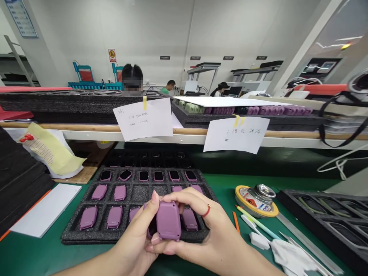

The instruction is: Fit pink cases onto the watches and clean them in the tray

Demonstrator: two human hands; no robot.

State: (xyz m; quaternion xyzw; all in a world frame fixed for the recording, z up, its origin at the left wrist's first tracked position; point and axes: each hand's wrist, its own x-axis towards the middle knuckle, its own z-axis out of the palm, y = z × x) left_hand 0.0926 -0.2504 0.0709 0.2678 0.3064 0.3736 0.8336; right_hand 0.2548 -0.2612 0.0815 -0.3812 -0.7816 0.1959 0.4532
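Both hands meet over the front of a black foam tray (69, 234). A purple watch case (169, 220) is held upright between them, its flat purple side facing me. My right hand (201, 224) grips its top and bottom edges from the right. My left hand (143, 226) closes around a second purple case (151, 226), which shows only partly behind the first, its dark side visible. Rows of purple watch cases lie in the tray's pockets, such as one at the front left (88, 217); the front ones show purple sides, the back ones dark faces.
A yellow-rimmed dish with a metal-topped container (263, 193), pens, a white cloth (290, 255) and a metal ruler (310, 243) lie right. Another foam tray (290, 195) stands far right. White board (47, 207) lies left. A shelf (186, 140) with foam stacks crosses ahead; people sit beyond.
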